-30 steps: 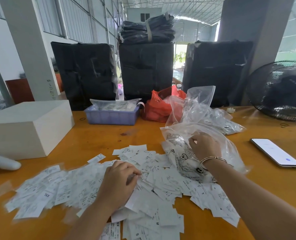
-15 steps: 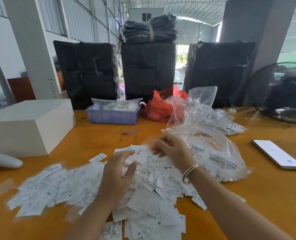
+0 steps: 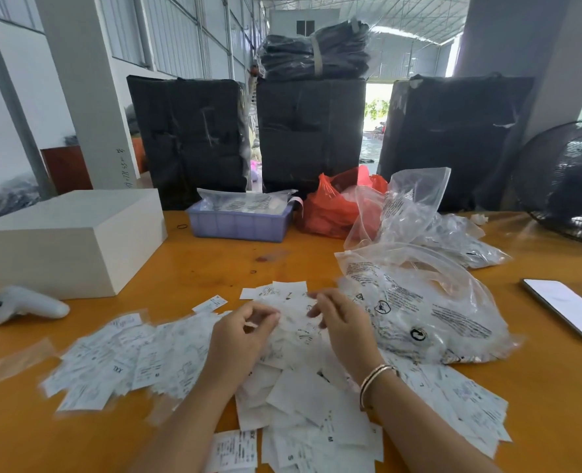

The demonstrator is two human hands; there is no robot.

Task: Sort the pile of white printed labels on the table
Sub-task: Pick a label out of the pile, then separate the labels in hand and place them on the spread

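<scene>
Head view: loose heap of white printed paper labels (image 3: 282, 380) spread on orange wooden counter (image 3: 214, 268). Left hand (image 3: 238, 339) and right hand (image 3: 344, 329) hovering over it, fingers curled, grip unclear. Sorting barely begun; next, single out one label.

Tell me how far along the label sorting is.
Early. No separate sorted stacks show; the labels lie as one loose spread on the table. Left hand and right hand are over the pile's middle; motion blur hides any grip. Nearly all sorting remains.
</scene>
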